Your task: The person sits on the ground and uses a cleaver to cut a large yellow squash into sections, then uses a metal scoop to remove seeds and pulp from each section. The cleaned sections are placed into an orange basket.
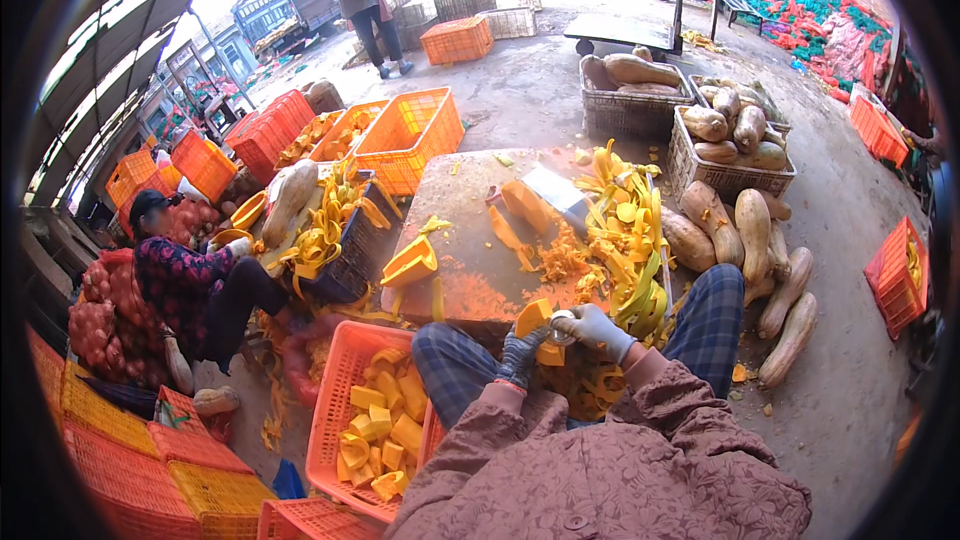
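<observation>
My left hand, in a grey knit glove, grips a piece of peeled squash. My right hand wears a pale glove and holds a small ring-shaped metal tool against that piece. Orange flesh also shows below the tool; whether it belongs to the same piece I cannot tell. Just beyond my hands stands a low table smeared with pulp. On it lie a cut squash half, scraped pulp and a heap of yellow peel strips. Peeled chunks fill part of an orange crate at my left.
Whole squashes lie on the floor at right, before a full crate. A co-worker sits at left by a dark crate of peel. Another person carries a crate farther off. Stacked crates stand at lower left.
</observation>
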A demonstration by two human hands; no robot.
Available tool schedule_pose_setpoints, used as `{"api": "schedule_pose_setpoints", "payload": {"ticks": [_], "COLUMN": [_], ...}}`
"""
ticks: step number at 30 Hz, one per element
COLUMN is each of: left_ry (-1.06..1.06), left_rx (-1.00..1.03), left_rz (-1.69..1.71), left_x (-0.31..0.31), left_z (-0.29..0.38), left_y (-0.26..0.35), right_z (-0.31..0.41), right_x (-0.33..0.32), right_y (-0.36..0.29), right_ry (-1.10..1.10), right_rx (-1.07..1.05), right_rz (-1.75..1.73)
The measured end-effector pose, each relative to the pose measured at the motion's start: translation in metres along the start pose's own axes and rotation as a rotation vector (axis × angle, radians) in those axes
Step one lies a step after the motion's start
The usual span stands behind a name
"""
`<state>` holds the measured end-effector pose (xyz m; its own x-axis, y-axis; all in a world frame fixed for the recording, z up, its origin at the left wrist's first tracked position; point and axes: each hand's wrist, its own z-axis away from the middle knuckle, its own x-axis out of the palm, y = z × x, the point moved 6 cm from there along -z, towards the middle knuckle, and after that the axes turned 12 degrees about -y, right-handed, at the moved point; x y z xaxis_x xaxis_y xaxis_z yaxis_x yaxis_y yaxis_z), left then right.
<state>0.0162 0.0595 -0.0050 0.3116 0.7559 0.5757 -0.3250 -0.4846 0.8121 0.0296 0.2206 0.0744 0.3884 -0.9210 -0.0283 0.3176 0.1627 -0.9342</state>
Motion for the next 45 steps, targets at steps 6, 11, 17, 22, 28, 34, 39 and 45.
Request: {"api": "schedule_pose_setpoints", "payload": {"ticks": [6,11,17,22,28,34,39,45], "left_ry": [0.027,0.042,-0.046,0.005,0.152,0.119,0.115,0.272], "left_rx": [0.155,0.141,0.266,0.34,0.186,0.129,0.239,0.136], "left_rz": [-0.378,-0.608,-0.896,-0.59,-0.132,-0.431,-0.657,-0.368], "left_x": [0.01,0.003,0.039,0.049,0.007,0.006,0.01,-0.004], "left_z": [0.0,-0.004,0.004,0.009,0.01,0.006,0.019,0.018], "left_y": [0.012,0.01,0.031,0.052,0.044,0.044,0.052,0.05], "right_z": [0.005,-0.002,0.002,0.008,0.019,0.007,-0.002,0.023], "right_x": [0.009,0.009,-0.023,-0.054,-0.042,0.007,-0.014,-0.077], "right_y": [0.001,0.016,0.004,0.001,-0.033,-0.028,-0.005,-0.008], "right_ry": [-0.041,-0.009,0.455,0.439,0.228,-0.008,0.118,0.49], "right_rx": [-0.008,0.003,-0.017,0.067,-0.148,-0.043,0.024,0.196], "right_rz": [-0.134,-0.163,0.851,0.665,0.135,0.238,0.535,0.539]}}
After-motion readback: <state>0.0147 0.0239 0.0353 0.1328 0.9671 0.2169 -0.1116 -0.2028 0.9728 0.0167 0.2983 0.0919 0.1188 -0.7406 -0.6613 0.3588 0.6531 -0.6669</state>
